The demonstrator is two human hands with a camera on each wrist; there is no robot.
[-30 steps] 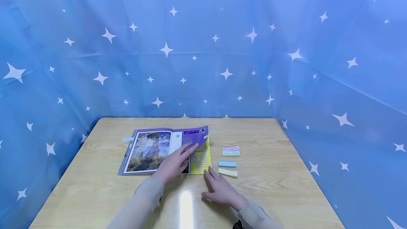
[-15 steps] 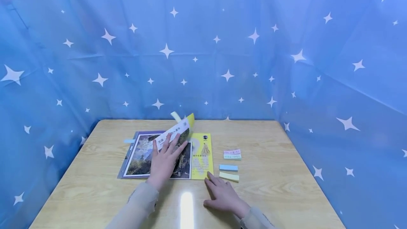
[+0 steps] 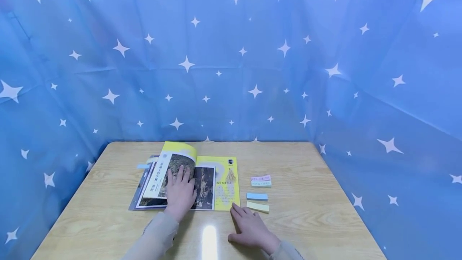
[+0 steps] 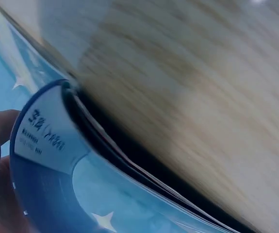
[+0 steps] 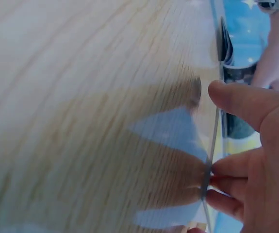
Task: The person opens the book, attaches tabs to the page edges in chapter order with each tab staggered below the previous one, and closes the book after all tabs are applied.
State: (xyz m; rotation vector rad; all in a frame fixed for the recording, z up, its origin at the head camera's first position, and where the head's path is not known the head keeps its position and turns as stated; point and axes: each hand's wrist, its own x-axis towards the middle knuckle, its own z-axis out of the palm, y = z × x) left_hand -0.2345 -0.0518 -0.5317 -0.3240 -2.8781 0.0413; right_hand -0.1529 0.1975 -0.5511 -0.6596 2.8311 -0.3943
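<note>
A page (image 3: pixel 157 179) of the book (image 3: pixel 207 183) has just been carried over: half a second ago it was raised near the middle fold, and now it is laid leftward across the purple-edged page (image 3: pixel 135 204) below. It is not yet flattened — a bulge is left near the fold, and its yellow top is tipped askew past the book's upper edge. The turn can thus be judged mostly made, with the smoothing not yet done. By the left wrist view, too, the paper is shown bowed in a loose curve.

The turned page is pressed by the left hand (image 3: pixel 180 198), whose fingers are spread over the dark picture; nothing is seen to be pinched. The right hand (image 3: pixel 252 228) is kept at the lower corner of the yellow page (image 3: pixel 226 193), its fingertips rested there and its thumb held apart.

The book is placed on the table (image 3: pixel 306 220), left of the middle, and a blue tab (image 3: pixel 142 166) is stuck out from its left edge. To its right, just beyond the right hand, pink (image 3: pixel 260 178), green (image 3: pixel 261 184), blue (image 3: pixel 257 196) and yellow sticky strips (image 3: pixel 258 207) are set in a column — these are left untouched.
</note>
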